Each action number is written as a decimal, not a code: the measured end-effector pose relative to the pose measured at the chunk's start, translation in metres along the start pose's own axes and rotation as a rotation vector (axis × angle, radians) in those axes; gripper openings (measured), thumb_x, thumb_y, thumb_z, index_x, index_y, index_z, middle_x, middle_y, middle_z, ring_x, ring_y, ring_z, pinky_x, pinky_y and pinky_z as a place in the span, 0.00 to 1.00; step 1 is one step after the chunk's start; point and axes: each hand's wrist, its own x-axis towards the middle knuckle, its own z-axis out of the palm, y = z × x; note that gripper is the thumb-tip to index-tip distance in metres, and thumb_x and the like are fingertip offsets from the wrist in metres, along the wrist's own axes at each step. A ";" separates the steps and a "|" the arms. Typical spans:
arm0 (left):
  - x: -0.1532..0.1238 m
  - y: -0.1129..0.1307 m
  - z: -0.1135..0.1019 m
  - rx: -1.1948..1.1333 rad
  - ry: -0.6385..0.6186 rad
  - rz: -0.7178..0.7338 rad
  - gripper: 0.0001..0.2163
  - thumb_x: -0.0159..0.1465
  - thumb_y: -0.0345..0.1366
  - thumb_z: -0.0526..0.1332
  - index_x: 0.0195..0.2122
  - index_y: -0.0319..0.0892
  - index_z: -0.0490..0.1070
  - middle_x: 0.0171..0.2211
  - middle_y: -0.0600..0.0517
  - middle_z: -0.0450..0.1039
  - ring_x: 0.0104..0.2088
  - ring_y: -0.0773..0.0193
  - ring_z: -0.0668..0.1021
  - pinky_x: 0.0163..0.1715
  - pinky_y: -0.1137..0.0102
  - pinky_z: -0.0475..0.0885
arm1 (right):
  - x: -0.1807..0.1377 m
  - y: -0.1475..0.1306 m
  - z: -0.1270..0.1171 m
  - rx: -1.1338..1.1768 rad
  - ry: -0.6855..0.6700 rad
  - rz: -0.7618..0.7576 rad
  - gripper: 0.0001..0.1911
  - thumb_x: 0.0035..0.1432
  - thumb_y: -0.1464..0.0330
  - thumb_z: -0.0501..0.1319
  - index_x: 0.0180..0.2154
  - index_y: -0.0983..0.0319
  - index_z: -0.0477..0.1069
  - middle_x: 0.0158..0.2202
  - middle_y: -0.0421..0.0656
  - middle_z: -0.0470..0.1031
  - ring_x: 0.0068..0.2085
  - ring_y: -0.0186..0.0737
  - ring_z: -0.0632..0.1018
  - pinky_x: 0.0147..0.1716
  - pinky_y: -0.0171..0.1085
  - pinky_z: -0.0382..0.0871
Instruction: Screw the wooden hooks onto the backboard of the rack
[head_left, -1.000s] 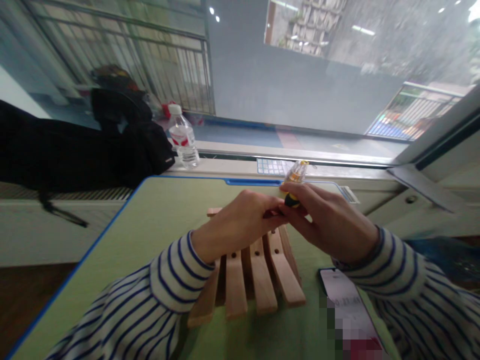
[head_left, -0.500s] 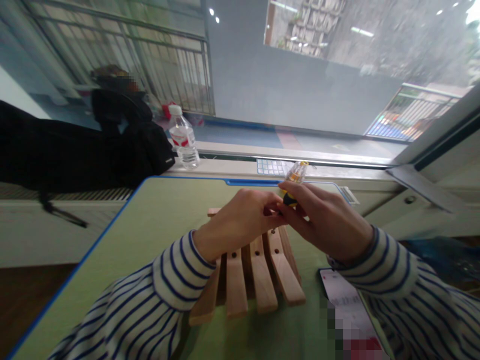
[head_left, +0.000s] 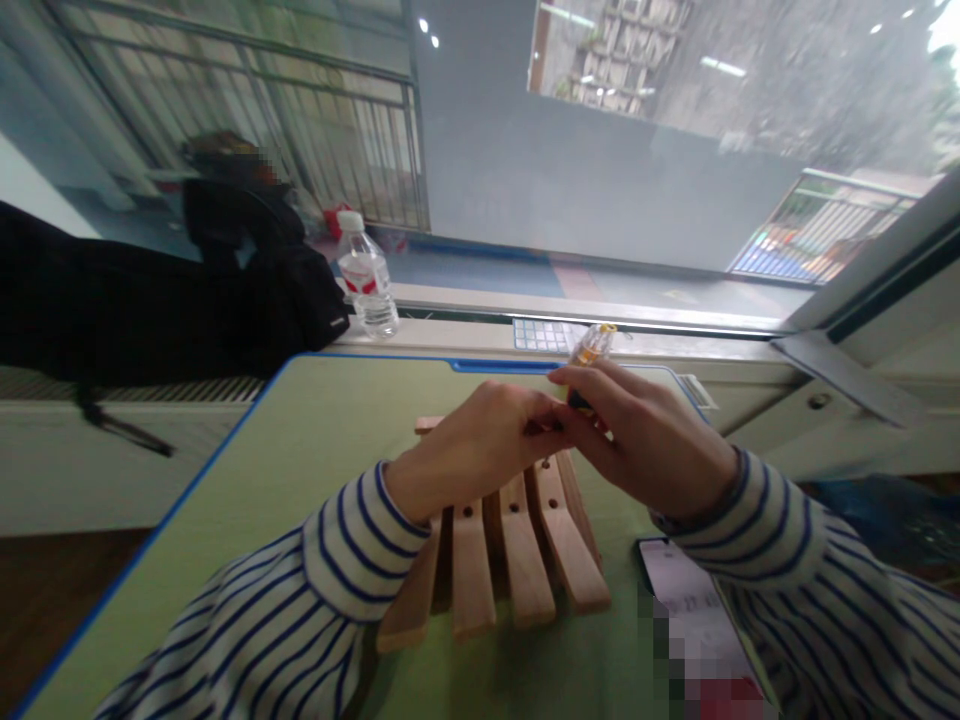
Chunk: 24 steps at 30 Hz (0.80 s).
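A fan of wooden slats (head_left: pixel 517 555) with holes lies on the green table (head_left: pixel 330 440) in front of me. My left hand (head_left: pixel 472 450) rests on the slats' upper end, its fingers curled and pinched together at something small that I cannot make out. My right hand (head_left: pixel 645 440) is closed around a screwdriver (head_left: pixel 589 352) with a clear yellow and black handle, held nearly upright over the slats. The fingertips of both hands meet at the tool's lower end, which is hidden.
A phone (head_left: pixel 694 625) lies on the table at the lower right. On the window sill behind stand a water bottle (head_left: pixel 365 275), a black bag (head_left: pixel 150 300) and a small white keyboard-like thing (head_left: pixel 541 333). The table's blue edge (head_left: pixel 187 480) runs down the left.
My right hand has shifted slightly up the screwdriver handle, covering more of the black part. The left hand and slats stay where they were.
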 end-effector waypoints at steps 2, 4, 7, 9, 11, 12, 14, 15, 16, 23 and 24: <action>0.000 0.000 0.000 -0.011 0.002 0.010 0.08 0.61 0.38 0.57 0.32 0.42 0.73 0.26 0.57 0.74 0.27 0.72 0.73 0.27 0.77 0.62 | 0.000 0.000 0.000 -0.022 0.011 -0.009 0.15 0.60 0.68 0.51 0.47 0.67 0.65 0.38 0.46 0.71 0.33 0.35 0.73 0.32 0.34 0.67; 0.000 0.000 0.000 -0.026 0.007 0.016 0.07 0.61 0.37 0.57 0.33 0.42 0.73 0.26 0.58 0.73 0.26 0.73 0.73 0.27 0.77 0.62 | 0.000 0.000 0.000 -0.032 0.018 -0.011 0.15 0.60 0.68 0.51 0.47 0.68 0.65 0.38 0.47 0.71 0.33 0.35 0.73 0.32 0.34 0.67; 0.001 0.000 0.000 -0.035 0.008 0.017 0.07 0.61 0.36 0.57 0.33 0.42 0.74 0.26 0.58 0.73 0.25 0.73 0.72 0.28 0.77 0.62 | 0.000 -0.001 0.001 -0.030 0.020 -0.006 0.15 0.60 0.69 0.50 0.47 0.69 0.64 0.38 0.49 0.71 0.33 0.36 0.73 0.31 0.35 0.67; 0.001 0.001 0.000 -0.033 -0.003 0.009 0.07 0.61 0.36 0.57 0.32 0.42 0.73 0.26 0.58 0.73 0.25 0.73 0.72 0.27 0.77 0.62 | 0.000 -0.001 0.002 -0.028 0.016 -0.002 0.15 0.60 0.69 0.50 0.47 0.69 0.64 0.38 0.49 0.71 0.34 0.37 0.73 0.32 0.36 0.68; 0.001 0.001 0.000 -0.022 -0.019 -0.002 0.07 0.61 0.36 0.56 0.32 0.42 0.73 0.25 0.58 0.73 0.26 0.72 0.72 0.26 0.77 0.61 | -0.001 -0.001 0.003 -0.028 0.013 -0.003 0.15 0.60 0.69 0.50 0.47 0.69 0.64 0.39 0.50 0.71 0.34 0.38 0.73 0.33 0.37 0.68; 0.001 0.001 0.000 -0.014 -0.024 -0.006 0.08 0.61 0.36 0.56 0.31 0.42 0.74 0.24 0.58 0.73 0.26 0.71 0.73 0.26 0.77 0.61 | -0.001 -0.001 0.003 -0.026 0.014 -0.004 0.15 0.60 0.69 0.50 0.47 0.69 0.64 0.40 0.50 0.71 0.35 0.38 0.73 0.33 0.37 0.69; 0.002 0.002 0.000 0.000 -0.020 -0.014 0.08 0.61 0.35 0.56 0.31 0.41 0.74 0.24 0.57 0.73 0.26 0.71 0.73 0.26 0.77 0.62 | -0.001 -0.001 0.003 -0.018 0.021 -0.009 0.16 0.60 0.69 0.50 0.48 0.70 0.63 0.40 0.51 0.71 0.35 0.38 0.74 0.33 0.37 0.69; 0.002 0.002 0.000 0.006 -0.015 -0.018 0.08 0.60 0.34 0.56 0.31 0.41 0.74 0.25 0.56 0.73 0.26 0.71 0.73 0.26 0.76 0.62 | -0.002 -0.001 0.003 -0.013 0.024 -0.009 0.16 0.60 0.69 0.50 0.48 0.70 0.63 0.40 0.51 0.71 0.35 0.38 0.74 0.33 0.37 0.69; 0.002 0.002 0.000 0.014 -0.010 -0.021 0.08 0.60 0.34 0.56 0.31 0.41 0.74 0.25 0.56 0.73 0.26 0.71 0.73 0.26 0.76 0.62 | -0.002 -0.002 0.003 -0.009 0.026 -0.007 0.16 0.60 0.69 0.50 0.48 0.70 0.63 0.40 0.51 0.71 0.35 0.38 0.74 0.33 0.38 0.69; 0.002 0.003 -0.001 0.020 0.000 -0.012 0.07 0.59 0.34 0.57 0.31 0.40 0.75 0.25 0.55 0.74 0.26 0.70 0.74 0.27 0.76 0.63 | 0.000 -0.003 0.004 0.007 0.020 -0.010 0.15 0.59 0.71 0.50 0.48 0.69 0.62 0.41 0.52 0.70 0.37 0.38 0.74 0.36 0.38 0.70; 0.002 0.003 -0.001 0.022 0.000 -0.010 0.07 0.59 0.34 0.57 0.30 0.40 0.75 0.25 0.55 0.74 0.26 0.70 0.73 0.27 0.76 0.63 | 0.000 -0.002 0.004 0.005 0.023 -0.011 0.15 0.59 0.71 0.50 0.48 0.69 0.62 0.41 0.52 0.70 0.37 0.38 0.74 0.36 0.38 0.70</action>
